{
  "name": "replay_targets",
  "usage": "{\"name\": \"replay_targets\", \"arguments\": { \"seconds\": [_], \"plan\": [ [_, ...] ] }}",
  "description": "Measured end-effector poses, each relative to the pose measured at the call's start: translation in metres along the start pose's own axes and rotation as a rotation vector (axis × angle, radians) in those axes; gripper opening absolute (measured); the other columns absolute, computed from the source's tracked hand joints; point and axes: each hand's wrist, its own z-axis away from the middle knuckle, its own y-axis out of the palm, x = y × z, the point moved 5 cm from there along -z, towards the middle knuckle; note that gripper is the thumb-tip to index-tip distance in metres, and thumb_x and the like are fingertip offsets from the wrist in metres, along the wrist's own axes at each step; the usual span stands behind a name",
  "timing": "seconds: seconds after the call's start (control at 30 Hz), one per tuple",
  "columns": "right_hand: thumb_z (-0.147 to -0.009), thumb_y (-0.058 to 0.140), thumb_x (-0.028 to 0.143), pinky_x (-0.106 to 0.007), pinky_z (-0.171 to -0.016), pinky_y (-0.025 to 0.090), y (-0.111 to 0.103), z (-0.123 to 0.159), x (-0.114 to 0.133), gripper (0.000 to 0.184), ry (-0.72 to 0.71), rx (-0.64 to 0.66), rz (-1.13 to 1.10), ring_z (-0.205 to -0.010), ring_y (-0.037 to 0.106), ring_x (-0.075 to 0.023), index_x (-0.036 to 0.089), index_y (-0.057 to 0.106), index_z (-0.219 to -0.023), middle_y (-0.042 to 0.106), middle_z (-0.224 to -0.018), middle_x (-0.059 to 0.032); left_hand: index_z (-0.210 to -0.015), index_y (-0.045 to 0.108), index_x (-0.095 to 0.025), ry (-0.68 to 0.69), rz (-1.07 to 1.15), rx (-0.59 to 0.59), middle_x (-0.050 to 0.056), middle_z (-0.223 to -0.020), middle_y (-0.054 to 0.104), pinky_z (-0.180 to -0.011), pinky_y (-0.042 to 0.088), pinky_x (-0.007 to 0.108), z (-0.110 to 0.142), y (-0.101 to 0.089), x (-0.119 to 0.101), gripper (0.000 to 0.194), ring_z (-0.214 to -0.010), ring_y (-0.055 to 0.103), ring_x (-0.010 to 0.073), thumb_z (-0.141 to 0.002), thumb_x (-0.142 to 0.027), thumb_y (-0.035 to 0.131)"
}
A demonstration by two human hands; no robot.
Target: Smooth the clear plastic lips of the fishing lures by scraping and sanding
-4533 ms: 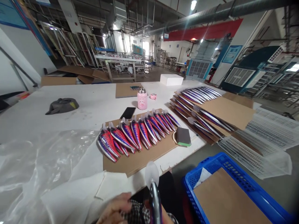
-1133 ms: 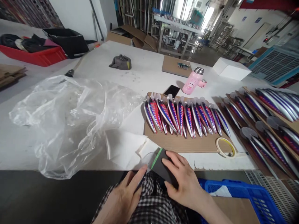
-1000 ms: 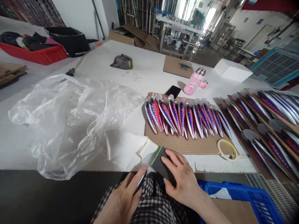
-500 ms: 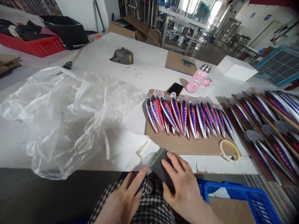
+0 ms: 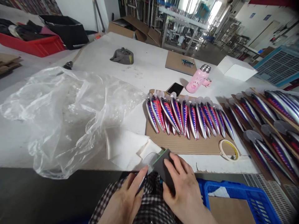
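Observation:
My left hand (image 5: 127,193) is closed around a fishing lure, whose clear rounded lip (image 5: 150,159) sticks out past the fingertips; the body is mostly hidden under my fingers. In my right hand (image 5: 181,183) is a dark grey flat block (image 5: 163,168) with a thin green edge. That green edge lies right beside the lip; whether they touch I cannot tell. Just beyond, a folded white cloth (image 5: 126,144) lies at the table's front edge. Several purple, red and silver fishing lures (image 5: 176,115) rest in a row on a corrugated cardboard sheet (image 5: 187,147).
Crumpled clear plastic (image 5: 70,118) covers the table's left part. A roll of tape (image 5: 220,148) lies on the cardboard's right corner. More lures (image 5: 275,149) sit on racks at right, above a blue crate (image 5: 259,199). Behind the row are a phone (image 5: 174,89) and pink bottle (image 5: 198,81).
The grey block in my right hand has shifted slightly right, and more of the clear lip shows. My left hand has barely moved.

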Motion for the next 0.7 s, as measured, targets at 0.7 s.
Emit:
{"name": "replay_targets", "arguments": {
  "seconds": [0.7],
  "plan": [
    [-0.080,0.059,0.032,-0.052,-0.083,0.056,0.036,0.034,0.021,0.047,0.123,-0.437,0.030,-0.114,0.054,-0.0376,0.023,0.060,-0.126,0.045,-0.141,-0.0150,-0.152,0.018,-0.019,-0.122,0.084,0.043,0.024,-0.131,0.054,-0.065,0.059,0.036,0.005,0.025,-0.011,0.055,-0.083,0.072,0.0249,-0.097,-0.024,0.023]
  ]
}}
